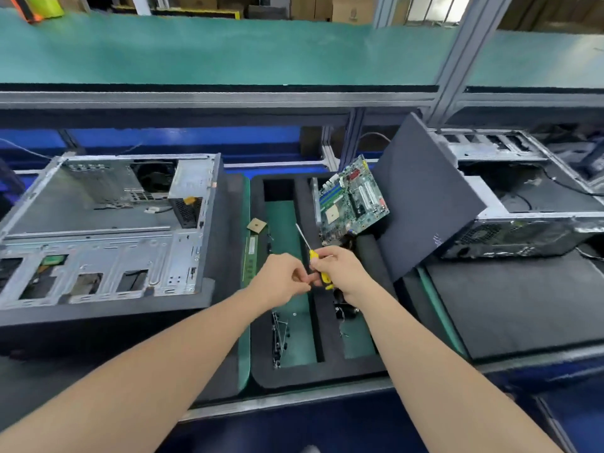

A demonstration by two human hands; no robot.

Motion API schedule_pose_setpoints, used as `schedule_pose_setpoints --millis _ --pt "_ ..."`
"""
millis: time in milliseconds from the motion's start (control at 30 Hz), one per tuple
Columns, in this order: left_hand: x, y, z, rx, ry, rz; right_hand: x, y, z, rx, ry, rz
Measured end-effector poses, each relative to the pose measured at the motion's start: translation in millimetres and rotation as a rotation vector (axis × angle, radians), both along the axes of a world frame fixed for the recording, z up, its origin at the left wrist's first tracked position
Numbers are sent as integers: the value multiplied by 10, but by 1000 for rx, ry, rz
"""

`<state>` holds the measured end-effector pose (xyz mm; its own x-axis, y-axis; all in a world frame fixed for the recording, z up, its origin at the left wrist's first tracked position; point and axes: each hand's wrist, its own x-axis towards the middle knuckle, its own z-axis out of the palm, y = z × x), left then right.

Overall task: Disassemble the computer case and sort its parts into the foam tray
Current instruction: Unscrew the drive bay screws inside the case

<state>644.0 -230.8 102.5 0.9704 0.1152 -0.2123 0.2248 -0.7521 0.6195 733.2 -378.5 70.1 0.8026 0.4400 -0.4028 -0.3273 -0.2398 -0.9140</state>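
Note:
An opened grey computer case lies on its side at the left, its inside mostly bare metal. The black foam tray sits in the middle. A green motherboard leans upright in the tray's far right slot. Small screws and brackets lie in the left compartment. Over the tray, my right hand grips a yellow-handled screwdriver, shaft pointing up and left. My left hand touches the right hand's fingers, fingertips pinched together; whether it holds a small part I cannot tell.
A dark side panel leans against a second open case at the right. A green RAM stick and a brown square pad lie by the tray's left edge. A green shelf runs overhead behind.

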Motion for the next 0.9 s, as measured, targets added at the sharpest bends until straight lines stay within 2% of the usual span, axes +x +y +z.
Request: schedule_pose_setpoints --millis 133,300,500,600,767,900 --pt "-61 -62 -452 160 128 -63 -36 -125 -183 -2 74 8" --pt "-63 -93 -747 145 207 -53 -18 -170 -280 -2 88 2" --pt "-3 -81 -786 156 184 -46 0 -215 -234 -5 79 -10" --pt "53 -32 -572 213 43 15 24 -164 -120 3 8 -47" --pt "125 211 116 40 -318 198 72 200 272 34 -153 -57" --pt "-62 743 621 204 -501 203 -21 700 685 76 -263 30"
